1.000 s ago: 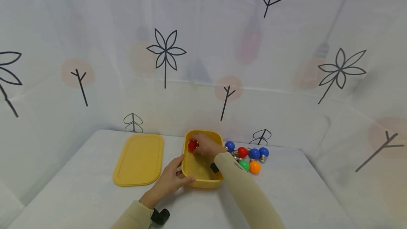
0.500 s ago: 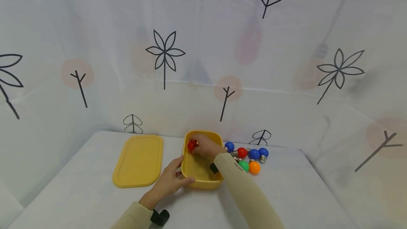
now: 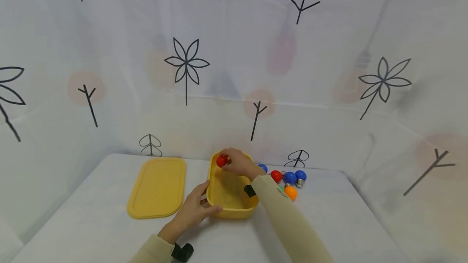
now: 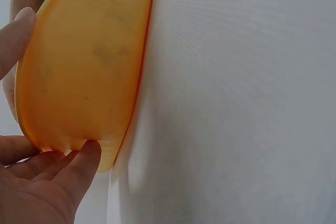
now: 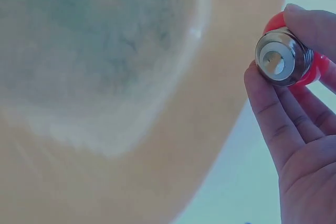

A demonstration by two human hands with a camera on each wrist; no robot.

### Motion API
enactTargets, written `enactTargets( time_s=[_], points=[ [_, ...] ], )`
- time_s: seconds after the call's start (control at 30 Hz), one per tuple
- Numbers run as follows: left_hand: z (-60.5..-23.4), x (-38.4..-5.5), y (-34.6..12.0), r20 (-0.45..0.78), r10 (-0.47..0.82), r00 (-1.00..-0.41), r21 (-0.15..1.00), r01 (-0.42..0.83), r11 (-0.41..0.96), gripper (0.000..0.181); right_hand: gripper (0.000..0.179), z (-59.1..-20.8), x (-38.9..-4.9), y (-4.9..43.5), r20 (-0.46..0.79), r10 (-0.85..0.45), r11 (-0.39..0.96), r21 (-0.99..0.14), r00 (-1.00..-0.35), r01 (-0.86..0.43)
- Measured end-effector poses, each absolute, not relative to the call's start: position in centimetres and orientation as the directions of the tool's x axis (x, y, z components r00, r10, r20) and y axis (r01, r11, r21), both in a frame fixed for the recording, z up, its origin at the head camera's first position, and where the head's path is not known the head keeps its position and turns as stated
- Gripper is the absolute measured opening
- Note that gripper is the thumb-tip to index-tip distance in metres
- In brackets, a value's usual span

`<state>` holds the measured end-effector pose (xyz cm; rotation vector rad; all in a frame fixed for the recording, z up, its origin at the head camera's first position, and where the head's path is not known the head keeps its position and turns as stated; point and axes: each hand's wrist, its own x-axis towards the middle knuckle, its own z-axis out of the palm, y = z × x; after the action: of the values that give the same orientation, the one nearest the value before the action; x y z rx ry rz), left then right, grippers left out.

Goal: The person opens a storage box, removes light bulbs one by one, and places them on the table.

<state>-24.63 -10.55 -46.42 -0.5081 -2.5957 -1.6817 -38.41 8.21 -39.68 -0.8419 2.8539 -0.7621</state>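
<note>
Between the thumb and fingers of my right hand (image 3: 239, 163), a red light bulb (image 3: 221, 161) is pinched over the far end of a yellow plastic box (image 3: 234, 213). The right wrist view shows the bulb's silver screw base (image 5: 276, 59) facing the camera, with the thumb across its top and fingers beneath. My left hand (image 3: 193, 208) grips the box at its near left corner, thumb along the near side. In the left wrist view its fingertips press against the box wall (image 4: 84, 66). My right hand and forearm cover part of the box's right side.
On the left lies a flat yellow lid (image 3: 157, 188). Several bulbs lie right of the box: a red bulb (image 3: 276, 176), blue bulbs (image 3: 290, 178), an orange bulb (image 3: 291, 192) and a green bulb (image 3: 281, 188) partly behind the right sleeve (image 3: 285, 214). A patterned cloth (image 3: 226, 52) hangs behind.
My right hand has risen with the red bulb, from down inside the box to about its far rim. My left hand keeps its hold on the box. The head view has shifted slightly.
</note>
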Motion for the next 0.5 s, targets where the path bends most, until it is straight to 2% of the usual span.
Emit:
enactTargets(
  time_s=[0.2,0.5],
  points=[
    [-46.6,-24.5,-10.4,0.182,0.261,-0.948,0.888,0.272,0.371,0.096,0.049,-38.5,-37.5,9.7,0.131,-0.549,0.697,-0.474,-0.826,-0.538],
    [-46.5,-24.4,-10.4,0.172,0.256,-0.951,0.891,0.261,0.371,0.098,0.054,-37.4,-35.3,12.6,0.145,-0.471,0.678,-0.572,-0.870,-0.462]
  ],
)
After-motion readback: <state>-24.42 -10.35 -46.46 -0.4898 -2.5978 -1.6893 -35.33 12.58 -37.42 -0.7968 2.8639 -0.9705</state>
